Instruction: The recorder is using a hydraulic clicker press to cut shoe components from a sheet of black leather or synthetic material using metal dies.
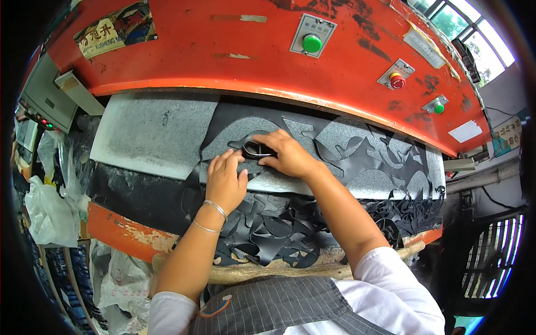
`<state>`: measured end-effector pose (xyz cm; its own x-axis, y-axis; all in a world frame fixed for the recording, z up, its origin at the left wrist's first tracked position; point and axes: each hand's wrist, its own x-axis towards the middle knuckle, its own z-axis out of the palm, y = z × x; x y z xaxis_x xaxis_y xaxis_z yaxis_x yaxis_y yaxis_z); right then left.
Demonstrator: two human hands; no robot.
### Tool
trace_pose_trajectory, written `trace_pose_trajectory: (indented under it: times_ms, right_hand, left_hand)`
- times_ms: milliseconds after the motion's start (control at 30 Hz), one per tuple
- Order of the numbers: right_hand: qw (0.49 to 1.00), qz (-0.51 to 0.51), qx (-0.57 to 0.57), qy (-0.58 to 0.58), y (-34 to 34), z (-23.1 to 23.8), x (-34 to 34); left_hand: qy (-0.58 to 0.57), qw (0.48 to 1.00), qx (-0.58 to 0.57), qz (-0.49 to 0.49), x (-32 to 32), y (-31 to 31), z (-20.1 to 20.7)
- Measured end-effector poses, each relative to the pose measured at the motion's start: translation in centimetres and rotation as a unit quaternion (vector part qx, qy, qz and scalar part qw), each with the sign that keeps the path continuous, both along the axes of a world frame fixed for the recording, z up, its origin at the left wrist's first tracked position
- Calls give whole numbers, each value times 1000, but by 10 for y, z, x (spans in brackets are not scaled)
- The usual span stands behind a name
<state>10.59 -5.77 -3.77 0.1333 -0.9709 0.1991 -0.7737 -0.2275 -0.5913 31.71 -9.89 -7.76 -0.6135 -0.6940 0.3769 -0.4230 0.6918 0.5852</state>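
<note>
A small dark cutting die (257, 149), a hollow loop with a bar across it, stands on a black sheet of leather-like material (220, 123). My right hand (287, 153) grips its right side between thumb and fingers. My left hand (226, 176) lies beside the die on the left, fingers stretched out over the sheet and tips close to the die's edge; whether they touch it I cannot tell. Curved openings have been cut out of the sheet, and the grey-white cutting board (153, 131) shows through them.
Above the board hangs a red press beam (190, 50) with a green button (312, 43), a red button (397, 81) and another green button (439, 108). Black offcuts (273, 226) pile up along the near edge. A wooden pole (251, 272) runs before me. Plastic bags (51, 215) hang left.
</note>
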Motion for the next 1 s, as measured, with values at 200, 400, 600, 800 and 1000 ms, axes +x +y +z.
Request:
trace_pose_trajectory:
  times_ms: [200, 400, 600, 800, 1000]
  right_hand:
    - [997, -49, -33, -41, 9, -21, -25]
    - [997, -45, -37, -50, 8, -27, -32]
    - [998, -47, -20, -41, 11, -16, -39]
    - [858, -286, -424, -37, 76, 71, -114]
    - [498, -628, -582, -134, 170, 158, -275]
  left_hand:
    - [-16, 1000, -27, 3, -3, -4, -2]
    - [-7, 1000, -20, 3, -6, -5, -2]
    - [-23, 999, -30, 1, -10, -7, 7]
    - [158, 985, 69, 30, -22, -28, 85]
    - [125, 973, 76, -177, -102, 9, 190]
